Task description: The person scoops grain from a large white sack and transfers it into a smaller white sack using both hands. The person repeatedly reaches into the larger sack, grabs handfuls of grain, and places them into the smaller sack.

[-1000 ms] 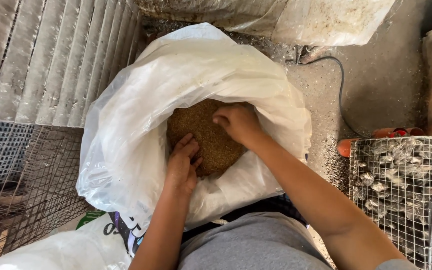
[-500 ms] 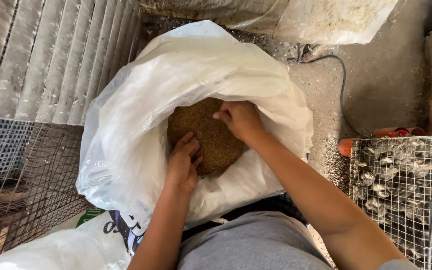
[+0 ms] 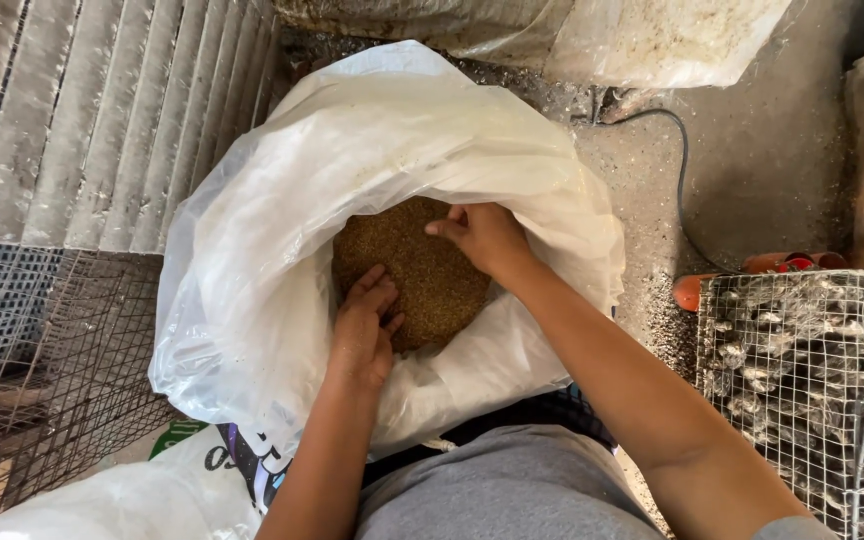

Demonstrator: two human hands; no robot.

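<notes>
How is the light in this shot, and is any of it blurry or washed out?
Head view: soft, even daylight with no hard shadows; the white plastic sack is bright and slightly washed out along its folds; the brown grain, left hand and right hand are sharp; the wire cage at the right edge stays fairly crisp; the edges bend slightly, as with a wide lens.

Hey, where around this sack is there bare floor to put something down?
The widest bare floor lies right of the white sack, between the black cable and the wire cage. The left is crowded by slatted panels and mesh. Inside the sack, the left hand and right hand sit over the grain.
</notes>
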